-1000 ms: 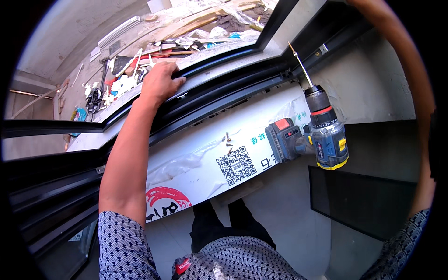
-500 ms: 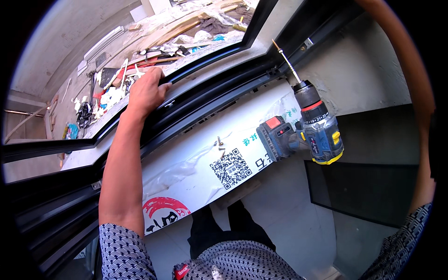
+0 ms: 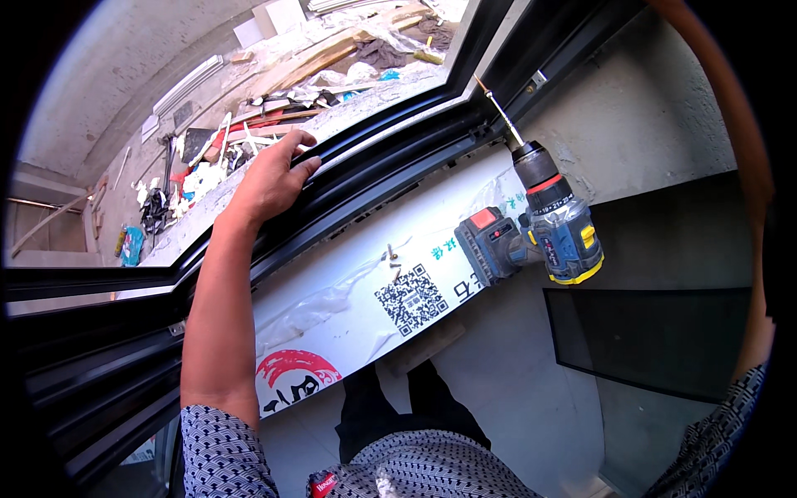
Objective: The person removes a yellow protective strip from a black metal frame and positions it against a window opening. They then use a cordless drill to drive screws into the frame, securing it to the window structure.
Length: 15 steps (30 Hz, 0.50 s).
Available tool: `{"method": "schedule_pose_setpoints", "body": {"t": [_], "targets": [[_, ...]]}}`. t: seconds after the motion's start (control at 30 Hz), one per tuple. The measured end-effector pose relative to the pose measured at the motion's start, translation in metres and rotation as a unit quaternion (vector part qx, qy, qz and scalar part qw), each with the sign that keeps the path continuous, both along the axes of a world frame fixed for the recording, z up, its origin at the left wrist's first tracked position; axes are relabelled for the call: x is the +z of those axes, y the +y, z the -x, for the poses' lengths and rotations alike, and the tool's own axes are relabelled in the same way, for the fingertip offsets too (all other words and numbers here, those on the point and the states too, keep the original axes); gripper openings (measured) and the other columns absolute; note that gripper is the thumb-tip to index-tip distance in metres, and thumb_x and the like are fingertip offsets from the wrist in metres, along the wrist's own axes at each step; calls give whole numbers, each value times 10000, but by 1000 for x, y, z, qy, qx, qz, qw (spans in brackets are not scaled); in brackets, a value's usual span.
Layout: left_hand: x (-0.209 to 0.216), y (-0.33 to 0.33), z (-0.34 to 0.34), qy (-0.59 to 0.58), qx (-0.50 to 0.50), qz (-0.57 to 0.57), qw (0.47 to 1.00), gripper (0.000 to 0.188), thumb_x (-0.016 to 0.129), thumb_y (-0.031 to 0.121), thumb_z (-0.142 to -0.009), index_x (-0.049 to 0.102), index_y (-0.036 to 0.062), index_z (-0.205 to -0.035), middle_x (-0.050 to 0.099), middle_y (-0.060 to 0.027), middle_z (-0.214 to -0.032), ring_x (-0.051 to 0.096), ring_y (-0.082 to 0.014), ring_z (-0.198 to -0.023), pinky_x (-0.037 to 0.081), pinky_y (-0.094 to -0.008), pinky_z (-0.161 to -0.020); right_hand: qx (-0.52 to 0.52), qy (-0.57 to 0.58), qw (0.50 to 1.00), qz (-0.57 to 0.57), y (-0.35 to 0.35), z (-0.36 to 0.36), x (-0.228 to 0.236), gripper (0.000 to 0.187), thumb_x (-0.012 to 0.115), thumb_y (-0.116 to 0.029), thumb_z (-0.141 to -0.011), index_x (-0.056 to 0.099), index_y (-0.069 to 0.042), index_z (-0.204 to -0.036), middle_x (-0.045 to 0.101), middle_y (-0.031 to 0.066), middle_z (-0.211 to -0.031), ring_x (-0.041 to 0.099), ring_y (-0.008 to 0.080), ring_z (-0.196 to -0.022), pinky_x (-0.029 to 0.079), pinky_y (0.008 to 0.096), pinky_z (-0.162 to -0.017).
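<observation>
My left hand [image 3: 272,181] is over the lower rail of a black window sash [image 3: 382,124], its thumb and forefinger stretched out and apart; whether they touch the rail I cannot tell. My right forearm [image 3: 741,141] rises along the right edge, and its hand is beyond the top of the picture. To the right, a blue-grey cordless drill [image 3: 552,216] with yellow trim lies by the end of a white printed board [image 3: 332,295]. Its long bit [image 3: 503,113] points up toward the frame corner. Several small screws [image 3: 393,256] sit on the board.
The black window frame [image 3: 398,176] runs diagonally across the middle. Beyond it lie wood strips [image 3: 311,64], plastic and rubble. A dark framed panel [image 3: 647,332] stands at the right, below a grey wall ledge [image 3: 656,141]. Beneath the board are my legs.
My left hand has loosened from a closed grasp on the sash, its fingers now stretched out. The sash rail has come a little closer to the frame. The drill has not visibly been moved.
</observation>
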State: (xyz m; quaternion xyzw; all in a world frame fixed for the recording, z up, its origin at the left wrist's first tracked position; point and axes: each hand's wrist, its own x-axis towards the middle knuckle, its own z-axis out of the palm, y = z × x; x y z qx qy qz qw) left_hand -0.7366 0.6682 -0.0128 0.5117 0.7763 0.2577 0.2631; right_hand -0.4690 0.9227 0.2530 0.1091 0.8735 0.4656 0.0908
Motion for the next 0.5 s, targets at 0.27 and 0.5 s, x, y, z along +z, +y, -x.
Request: {"method": "schedule_pose_setpoints", "body": {"t": [0.27,0.5], "targets": [[-4,-2,-6,-2,-7,-5,1000,316,595,289,-1028,644,0,-1146,694,-164,-997,638,-249,-936,493,-358,-870,12,-1,1000,-2,0,3,-1,410,648,-455,-910,717,-90,-735,690,140,-692,679,316,-651,537,416,-654],[5,-3,-16,75,0,-27,997,397,580,374,-1015,692,-5,-1052,680,-257,-926,647,-400,-888,499,-436,-817,19,4,1000,1,2,7,-3,418,645,-460,-910,717,-93,-723,689,139,-684,678,315,-641,537,416,-647]]}}
